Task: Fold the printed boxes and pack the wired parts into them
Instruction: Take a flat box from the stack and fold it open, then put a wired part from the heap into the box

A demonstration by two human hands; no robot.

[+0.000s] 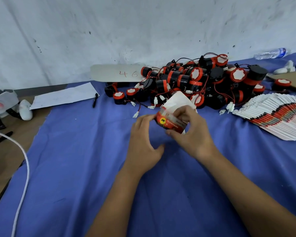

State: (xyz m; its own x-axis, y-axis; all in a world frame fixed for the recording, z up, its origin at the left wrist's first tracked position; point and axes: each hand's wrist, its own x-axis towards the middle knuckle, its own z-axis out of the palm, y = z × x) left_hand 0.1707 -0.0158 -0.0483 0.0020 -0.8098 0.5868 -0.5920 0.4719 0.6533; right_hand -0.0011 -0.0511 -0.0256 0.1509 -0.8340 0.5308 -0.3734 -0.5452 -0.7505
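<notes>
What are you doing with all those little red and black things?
A person is folding a printed box, holding it with both the left hand and the right hand over the blue cloth. Behind it is a pile of wired parts, none packed yet. Flat boxes wait on the right.

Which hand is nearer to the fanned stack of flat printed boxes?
Right. The right hand grips the red printed box just short of the fanned stack of flat printed boxes; the left hand holds the box's far side, farther away.
</notes>
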